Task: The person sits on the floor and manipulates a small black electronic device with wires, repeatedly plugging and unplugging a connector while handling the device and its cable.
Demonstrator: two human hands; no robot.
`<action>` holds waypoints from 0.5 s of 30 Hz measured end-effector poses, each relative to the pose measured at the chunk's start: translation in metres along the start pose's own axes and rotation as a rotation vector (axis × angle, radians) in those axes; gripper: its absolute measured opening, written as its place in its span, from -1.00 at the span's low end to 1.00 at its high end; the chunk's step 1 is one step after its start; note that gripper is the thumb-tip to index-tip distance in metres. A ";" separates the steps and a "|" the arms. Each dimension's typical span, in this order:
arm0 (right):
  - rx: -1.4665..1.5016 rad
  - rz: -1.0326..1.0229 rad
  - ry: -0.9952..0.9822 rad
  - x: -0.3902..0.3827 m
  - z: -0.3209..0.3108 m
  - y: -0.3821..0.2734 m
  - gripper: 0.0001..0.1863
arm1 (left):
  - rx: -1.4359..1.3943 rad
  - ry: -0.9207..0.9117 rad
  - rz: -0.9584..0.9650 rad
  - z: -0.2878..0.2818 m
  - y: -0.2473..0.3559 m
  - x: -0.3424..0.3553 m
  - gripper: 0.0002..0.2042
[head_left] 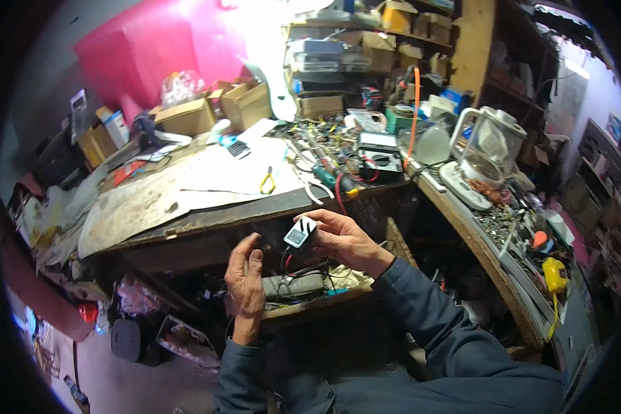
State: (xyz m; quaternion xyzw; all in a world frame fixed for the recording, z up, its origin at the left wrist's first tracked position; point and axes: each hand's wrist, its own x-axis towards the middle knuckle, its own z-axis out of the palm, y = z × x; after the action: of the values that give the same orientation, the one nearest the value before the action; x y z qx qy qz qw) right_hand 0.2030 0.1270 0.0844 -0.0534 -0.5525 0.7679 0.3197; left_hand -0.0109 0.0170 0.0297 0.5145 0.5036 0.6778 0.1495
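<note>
My right hand (348, 241) grips a small dark box with a whitish label (299, 233), held up in front of the bench edge. Red and black wires (288, 262) hang from its lower end. What kind of device it is cannot be made out. Just to the left, my left hand (245, 286) is apart from the box, fingers raised and loosely spread, holding nothing. Below both hands is a pulled-out drawer (310, 307) with a grey object (293, 284) and loose cables in it.
On the workbench (145, 231) lie paper sheets, yellow-handled pliers (267, 182) and a multimeter (379, 155). Tools and small parts crowd its back. A side bench at right carries a white appliance (466, 185) and a yellow object (554, 274). A bin (188, 341) stands on the floor.
</note>
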 end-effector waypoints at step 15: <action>-0.243 0.194 -0.133 0.064 -0.011 0.066 -0.51 | -0.594 0.092 -0.445 -0.010 -0.024 -0.023 -0.65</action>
State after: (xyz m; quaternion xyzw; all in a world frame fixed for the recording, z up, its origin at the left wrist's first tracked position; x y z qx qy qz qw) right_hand 0.1289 0.1591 0.0396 -0.0940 -0.6535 0.7245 0.1978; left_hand -0.0170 0.0058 -0.0023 0.2956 0.3905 0.7677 0.4132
